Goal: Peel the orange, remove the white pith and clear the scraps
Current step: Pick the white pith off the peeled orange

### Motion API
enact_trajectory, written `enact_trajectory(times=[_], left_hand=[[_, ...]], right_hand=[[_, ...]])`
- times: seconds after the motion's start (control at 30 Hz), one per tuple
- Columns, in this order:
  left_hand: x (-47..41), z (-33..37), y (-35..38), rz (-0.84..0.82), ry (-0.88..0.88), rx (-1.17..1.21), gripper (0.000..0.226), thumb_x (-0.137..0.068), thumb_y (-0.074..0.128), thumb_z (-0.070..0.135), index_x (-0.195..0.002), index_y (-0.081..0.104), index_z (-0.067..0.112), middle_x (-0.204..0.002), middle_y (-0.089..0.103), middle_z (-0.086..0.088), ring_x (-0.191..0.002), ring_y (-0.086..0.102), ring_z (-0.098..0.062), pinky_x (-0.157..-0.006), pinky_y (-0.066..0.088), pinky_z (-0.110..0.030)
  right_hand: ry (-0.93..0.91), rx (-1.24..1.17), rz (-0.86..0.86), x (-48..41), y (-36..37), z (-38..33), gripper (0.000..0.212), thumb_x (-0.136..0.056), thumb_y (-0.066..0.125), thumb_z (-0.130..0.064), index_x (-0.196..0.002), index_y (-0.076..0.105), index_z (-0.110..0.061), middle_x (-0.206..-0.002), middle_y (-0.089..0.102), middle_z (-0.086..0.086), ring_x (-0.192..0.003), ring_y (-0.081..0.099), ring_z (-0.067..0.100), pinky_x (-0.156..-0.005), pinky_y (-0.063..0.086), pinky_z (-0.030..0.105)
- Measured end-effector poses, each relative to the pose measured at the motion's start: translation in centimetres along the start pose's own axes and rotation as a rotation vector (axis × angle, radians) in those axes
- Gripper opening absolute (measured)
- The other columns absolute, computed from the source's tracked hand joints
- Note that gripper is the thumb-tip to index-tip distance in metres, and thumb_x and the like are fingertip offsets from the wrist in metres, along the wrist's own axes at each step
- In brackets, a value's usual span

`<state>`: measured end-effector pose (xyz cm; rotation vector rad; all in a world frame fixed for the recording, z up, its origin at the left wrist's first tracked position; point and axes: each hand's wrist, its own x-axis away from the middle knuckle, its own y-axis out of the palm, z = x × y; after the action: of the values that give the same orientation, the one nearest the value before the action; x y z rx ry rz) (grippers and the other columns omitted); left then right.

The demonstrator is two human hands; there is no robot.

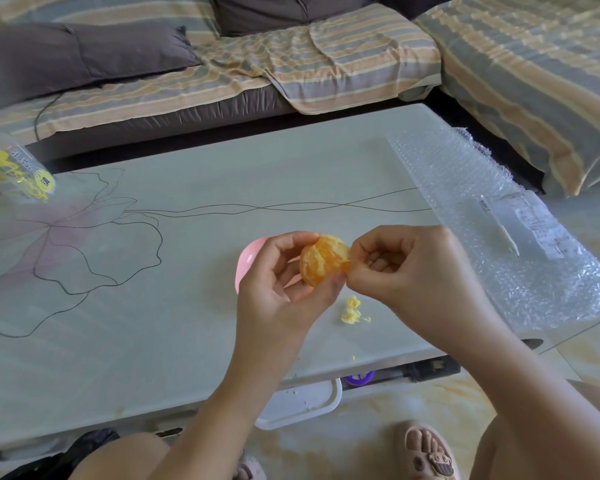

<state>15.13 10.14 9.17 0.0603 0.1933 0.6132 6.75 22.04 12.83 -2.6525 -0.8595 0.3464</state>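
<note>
now the peeled orange (323, 260) is held above the table (187, 258) in the curled fingers of the left hand (284, 289). its right edge is pinched by the right hand (409, 268). a pink bowl (248, 256) is seen just behind the left hand, and little yellow scraps (352, 310) are seen just below the grip.

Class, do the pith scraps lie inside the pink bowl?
No, the pith scraps lie on the table, outside the pink bowl behind the left hand.

Soft, even daylight; wide-angle bending and blur toward the edges.
</note>
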Motion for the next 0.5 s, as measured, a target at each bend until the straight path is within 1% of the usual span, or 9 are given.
enact_trajectory(times=[0.13, 0.2, 0.27, 0.33, 0.37, 0.4, 0.5], left_hand=[[0.01, 0.07, 0.01, 0.010, 0.000, 0.021, 0.039, -0.065, 0.075, 0.005, -0.100, 0.061, 0.013, -0.095, 0.071, 0.003, -0.090, 0.068, -0.011, -0.085, 0.056, -0.045], [-0.02, 0.08, -0.05, 0.012, 0.005, 0.036, 0.040, -0.064, 0.078, 0.005, -0.099, 0.061, 0.014, -0.096, 0.070, 0.002, -0.091, 0.068, -0.012, -0.084, 0.057, -0.044], [-0.05, 0.25, -0.12, 0.018, 0.016, 0.044, 0.042, -0.061, 0.082, 0.009, -0.098, 0.062, 0.015, -0.098, 0.070, 0.002, -0.091, 0.068, -0.012, -0.080, 0.058, -0.037], [-0.08, 0.45, -0.21, 0.035, 0.028, 0.054, 0.041, -0.062, 0.080, 0.006, -0.098, 0.062, 0.015, -0.097, 0.070, 0.004, -0.091, 0.068, -0.010, -0.075, 0.055, -0.025], [-0.10, 0.57, -0.26, 0.042, 0.032, 0.063, 0.040, -0.064, 0.078, 0.004, -0.099, 0.061, 0.014, -0.096, 0.071, 0.005, -0.090, 0.069, -0.009, -0.074, 0.053, -0.021], [-0.13, 0.67, -0.32, 0.047, 0.037, 0.071, 0.039, -0.065, 0.077, 0.002, -0.099, 0.061, 0.013, -0.095, 0.072, 0.006, -0.090, 0.069, -0.008, -0.074, 0.053, -0.019], [-0.20, 0.85, -0.39, 0.071, 0.060, 0.067, 0.044, -0.063, 0.081, 0.000, -0.100, 0.060, 0.012, -0.092, 0.073, 0.008, -0.089, 0.069, -0.007, -0.074, 0.052, -0.017]], right_hand=[[0.004, -0.045, -0.011, -0.02, 0.03, -0.03, 0.010, -0.055, 0.066, -0.025, -0.059, 0.066, -0.016, -0.049, 0.050, 0.000, -0.047, 0.041, 0.009, -0.042, 0.038, 0.014], [0.002, -0.072, -0.023, -0.09, -0.04, 0.03, 0.011, -0.056, 0.069, -0.025, -0.060, 0.067, -0.016, -0.049, 0.051, 0.005, -0.048, 0.042, 0.011, -0.044, 0.038, 0.016], [-0.011, -0.081, -0.019, -0.13, -0.06, 0.14, 0.011, -0.058, 0.071, -0.026, -0.061, 0.067, -0.016, -0.054, 0.058, 0.012, -0.049, 0.046, 0.017, -0.048, 0.041, 0.025], [-0.029, -0.104, -0.002, -0.14, -0.07, 0.28, 0.004, -0.065, 0.070, -0.020, -0.063, 0.069, -0.017, -0.060, 0.064, 0.012, -0.055, 0.056, 0.029, -0.054, 0.049, 0.034], [-0.044, -0.115, 0.006, -0.14, -0.07, 0.40, 0.004, -0.069, 0.070, -0.016, -0.065, 0.069, -0.018, -0.062, 0.066, 0.009, -0.060, 0.061, 0.030, -0.058, 0.052, 0.034], [-0.060, -0.120, 0.014, -0.13, -0.06, 0.47, 0.008, -0.072, 0.072, -0.013, -0.067, 0.070, -0.019, -0.064, 0.067, 0.007, -0.063, 0.064, 0.028, -0.061, 0.053, 0.032], [-0.134, -0.090, 0.038, -0.01, 0.01, 0.47, 0.013, -0.073, 0.076, -0.012, -0.075, 0.071, -0.024, -0.069, 0.070, -0.006, -0.062, 0.066, 0.007, -0.064, 0.054, 0.018]])
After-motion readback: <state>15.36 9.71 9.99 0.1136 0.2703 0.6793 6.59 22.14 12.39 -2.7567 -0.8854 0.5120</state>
